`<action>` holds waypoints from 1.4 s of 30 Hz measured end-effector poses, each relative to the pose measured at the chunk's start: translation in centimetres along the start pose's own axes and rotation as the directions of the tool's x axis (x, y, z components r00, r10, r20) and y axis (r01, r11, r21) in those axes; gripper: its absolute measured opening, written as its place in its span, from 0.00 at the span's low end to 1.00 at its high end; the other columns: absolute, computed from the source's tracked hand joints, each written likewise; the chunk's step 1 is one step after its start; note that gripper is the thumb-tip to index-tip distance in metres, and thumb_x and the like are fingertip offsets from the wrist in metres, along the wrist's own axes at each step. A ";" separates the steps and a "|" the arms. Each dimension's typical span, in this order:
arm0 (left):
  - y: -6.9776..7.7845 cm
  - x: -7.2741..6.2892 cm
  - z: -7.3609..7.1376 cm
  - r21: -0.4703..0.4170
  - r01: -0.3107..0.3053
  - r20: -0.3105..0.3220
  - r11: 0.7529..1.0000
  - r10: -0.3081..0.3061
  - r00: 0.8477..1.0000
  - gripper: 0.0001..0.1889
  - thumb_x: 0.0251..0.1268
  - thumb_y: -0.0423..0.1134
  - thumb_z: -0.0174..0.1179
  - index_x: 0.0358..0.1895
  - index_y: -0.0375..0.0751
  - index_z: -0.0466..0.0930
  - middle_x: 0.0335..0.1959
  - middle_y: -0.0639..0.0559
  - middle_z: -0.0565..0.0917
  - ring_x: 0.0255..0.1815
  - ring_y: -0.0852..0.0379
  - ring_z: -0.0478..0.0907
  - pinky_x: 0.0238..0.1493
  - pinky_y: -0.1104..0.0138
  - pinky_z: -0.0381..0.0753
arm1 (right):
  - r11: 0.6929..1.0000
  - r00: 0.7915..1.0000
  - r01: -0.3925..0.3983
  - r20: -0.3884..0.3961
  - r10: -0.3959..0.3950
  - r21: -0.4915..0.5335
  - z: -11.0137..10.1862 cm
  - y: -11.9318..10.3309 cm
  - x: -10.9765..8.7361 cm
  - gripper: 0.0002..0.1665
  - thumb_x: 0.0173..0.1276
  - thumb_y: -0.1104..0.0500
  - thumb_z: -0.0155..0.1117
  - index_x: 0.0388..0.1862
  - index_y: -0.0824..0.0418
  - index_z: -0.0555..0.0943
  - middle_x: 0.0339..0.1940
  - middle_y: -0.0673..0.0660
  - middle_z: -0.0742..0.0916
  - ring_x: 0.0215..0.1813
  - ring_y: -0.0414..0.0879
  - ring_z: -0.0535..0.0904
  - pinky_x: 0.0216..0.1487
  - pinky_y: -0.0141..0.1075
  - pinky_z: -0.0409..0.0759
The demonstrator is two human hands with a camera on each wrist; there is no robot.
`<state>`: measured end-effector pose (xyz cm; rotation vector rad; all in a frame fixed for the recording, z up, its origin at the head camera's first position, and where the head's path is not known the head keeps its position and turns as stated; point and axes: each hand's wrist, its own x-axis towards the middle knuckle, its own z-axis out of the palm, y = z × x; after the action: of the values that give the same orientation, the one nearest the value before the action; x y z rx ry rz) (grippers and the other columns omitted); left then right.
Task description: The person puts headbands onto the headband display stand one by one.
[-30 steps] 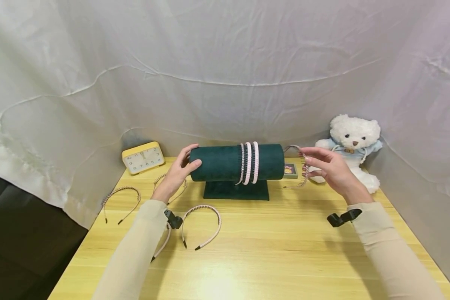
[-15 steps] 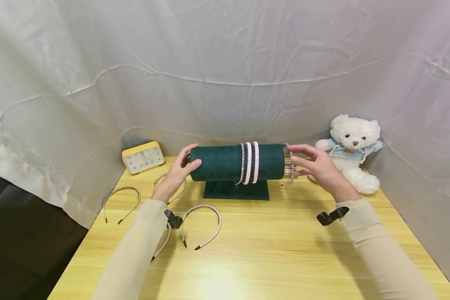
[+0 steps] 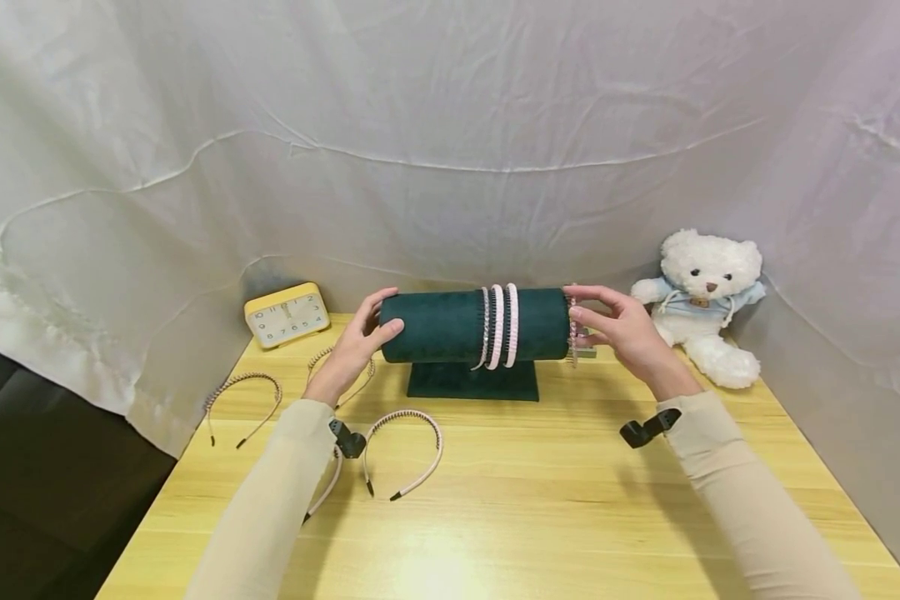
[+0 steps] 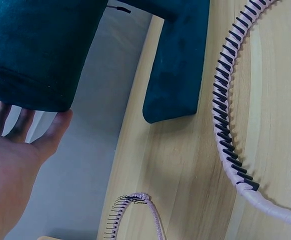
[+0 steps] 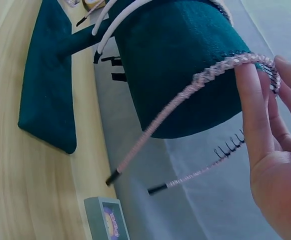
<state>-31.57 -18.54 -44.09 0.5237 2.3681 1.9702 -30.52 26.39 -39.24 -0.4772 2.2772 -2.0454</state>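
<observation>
A dark green, velvety headband stand point(image 3: 438, 329) has a horizontal roll on a flat foot. Three pale pink headbands point(image 3: 497, 329) sit around the roll, right of its middle. My left hand point(image 3: 352, 346) holds the roll's left end, thumb on the front; in the left wrist view its fingertips point(image 4: 61, 117) are at the end's rim. My right hand point(image 3: 630, 333) pinches a braided pink headband point(image 5: 178, 100) with dark comb teeth at the right end. In the right wrist view its arch lies along the rim, and both dark tips hang below.
Several loose headbands lie on the table's left part, including a pink one point(image 3: 441, 446) in front of the stand. A yellow clock point(image 3: 285, 317) stands back left, and a white teddy bear point(image 3: 708, 312) sits back right. A small grey box point(image 5: 96, 220) is near the stand's right end.
My right hand has moved left with the braided headband, from apart from the roll to its right end. The left hand and the stand have stayed put.
</observation>
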 end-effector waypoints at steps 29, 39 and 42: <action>-0.4 0.1 0.1 -0.023 -0.020 -0.007 1.000 0.019 1.000 0.31 0.85 0.46 0.60 0.85 0.65 0.63 0.85 0.47 0.64 0.85 0.42 0.62 0.84 0.40 0.61 | 0.933 0.969 0.247 0.039 -0.245 -0.263 0.5 2.1 0.2 0.23 0.86 0.59 0.62 0.75 0.61 0.78 0.84 0.58 0.72 0.79 0.35 0.70 0.63 0.22 0.77; -0.3 0.2 0.1 -0.028 -0.015 -0.006 0.999 0.015 1.000 0.32 0.85 0.46 0.60 0.86 0.61 0.61 0.85 0.47 0.64 0.85 0.43 0.61 0.85 0.40 0.60 | 0.893 0.958 0.276 0.027 -0.286 -0.356 1.5 2.4 1.0 0.24 0.83 0.61 0.66 0.74 0.58 0.80 0.80 0.56 0.75 0.80 0.42 0.69 0.80 0.50 0.75; -0.2 0.1 0.1 -0.022 -0.011 -0.008 1.000 0.011 1.000 0.33 0.85 0.46 0.60 0.86 0.60 0.61 0.85 0.47 0.64 0.85 0.43 0.62 0.84 0.40 0.60 | 0.887 0.958 0.274 0.025 -0.286 -0.372 1.9 2.3 1.3 0.24 0.81 0.60 0.68 0.73 0.55 0.81 0.80 0.53 0.76 0.80 0.43 0.70 0.79 0.60 0.73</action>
<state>-31.70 -18.45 -44.29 0.5309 2.3498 2.0045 -31.80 24.36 -41.50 -0.8465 2.7717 -1.7212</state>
